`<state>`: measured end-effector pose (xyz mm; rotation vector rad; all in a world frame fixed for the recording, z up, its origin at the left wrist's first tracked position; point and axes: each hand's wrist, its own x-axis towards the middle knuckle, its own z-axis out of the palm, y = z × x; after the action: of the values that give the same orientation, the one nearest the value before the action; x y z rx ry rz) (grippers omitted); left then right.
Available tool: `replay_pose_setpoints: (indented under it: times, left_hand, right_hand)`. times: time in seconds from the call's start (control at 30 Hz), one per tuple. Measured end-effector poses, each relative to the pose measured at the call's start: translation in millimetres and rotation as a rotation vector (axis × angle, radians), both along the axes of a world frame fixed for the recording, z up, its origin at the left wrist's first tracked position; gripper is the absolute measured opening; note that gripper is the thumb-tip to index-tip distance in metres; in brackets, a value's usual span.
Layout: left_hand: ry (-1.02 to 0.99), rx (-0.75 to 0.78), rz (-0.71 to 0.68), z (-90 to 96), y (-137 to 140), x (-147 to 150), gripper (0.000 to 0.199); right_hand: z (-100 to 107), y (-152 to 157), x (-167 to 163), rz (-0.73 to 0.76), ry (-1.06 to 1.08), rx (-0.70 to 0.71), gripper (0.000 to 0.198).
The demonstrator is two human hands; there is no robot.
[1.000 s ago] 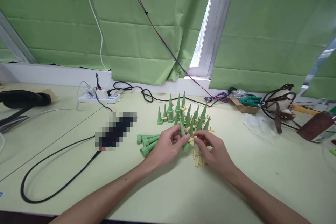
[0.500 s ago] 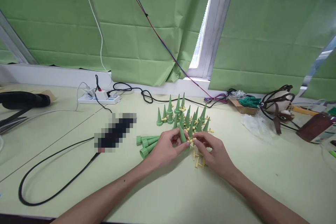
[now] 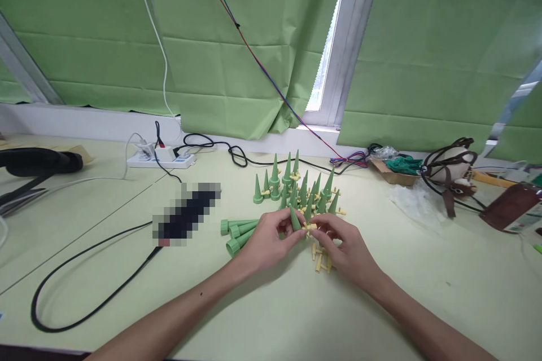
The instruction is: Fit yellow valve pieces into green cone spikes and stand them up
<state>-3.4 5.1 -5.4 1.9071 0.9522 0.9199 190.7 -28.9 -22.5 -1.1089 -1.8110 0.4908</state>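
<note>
One green cone (image 3: 294,219) tilts in the left hand (image 3: 271,236), its grip closed with thumb and fingers around it. The right hand (image 3: 345,240) pinches a small yellow fitting (image 3: 312,227) just beside that cone; the fingertips hide whether the two are joined. Loose yellow pieces (image 3: 318,263) lie on the tabletop (image 3: 262,316) by the right hand. Upright cones (image 3: 258,189) cluster beyond both hands, and several lying cones (image 3: 241,223) rest beside the left hand.
</note>
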Motion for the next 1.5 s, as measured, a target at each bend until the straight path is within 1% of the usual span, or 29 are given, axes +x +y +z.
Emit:
replay_pose_setpoints:
  times: [0.1, 0.27, 0.43, 0.67, 0.83, 1.07, 1.13, 1.23, 1.37, 1.5]
  left_hand:
    - [0.024, 0.038, 0.004, 1.6, -0.7, -0.2, 0.022]
    - [0.064, 0.108, 0.02, 1.4, -0.8, 0.0, 0.019]
    - [0.074, 0.12, 0.009, -0.6, -0.6, -0.5, 0.019]
    - [0.076, 0.14, -0.011, 1.3, -1.9, -0.3, 0.016]
    - [0.087, 0.16, -0.027, 2.0, -2.5, 0.2, 0.013]
    - [0.1, 0.131, -0.047, 4.0, -4.5, 0.5, 0.015]
    - [0.094, 0.135, -0.043, 4.0, -4.6, 0.7, 0.015]
    - [0.098, 0.14, -0.019, 2.9, -4.0, 0.5, 0.015]
    - [0.102, 0.135, 0.025, 0.2, -2.1, -0.2, 0.015]
    - [0.106, 0.139, 0.027, -1.7, -0.5, -0.2, 0.014]
  right_hand:
    - [0.2, 0.4, 0.0, 0.014, -0.005, -0.007, 0.018]
    - [-1.8, 1.6, 0.1, 0.014, -0.028, 0.019, 0.018]
    - [-3.9, 3.1, 0.6, 0.006, -0.043, 0.032, 0.019]
    - [-2.5, 2.5, 1.3, 0.005, -0.086, -0.006, 0.023]
    - [-2.3, 3.6, 1.0, -0.012, -0.116, -0.018, 0.029]
    - [-5.1, 4.8, 0.9, -0.022, -0.133, -0.001, 0.038]
    - [-4.1, 3.9, 0.8, -0.021, -0.128, -0.025, 0.035]
    - [-1.4, 1.4, 0.6, -0.012, -0.094, -0.053, 0.024]
    - [-0.1, -0.3, 0.4, 0.001, -0.048, -0.027, 0.022]
    - [-1.7, 1.3, 0.3, 0.031, -0.057, -0.012, 0.018]
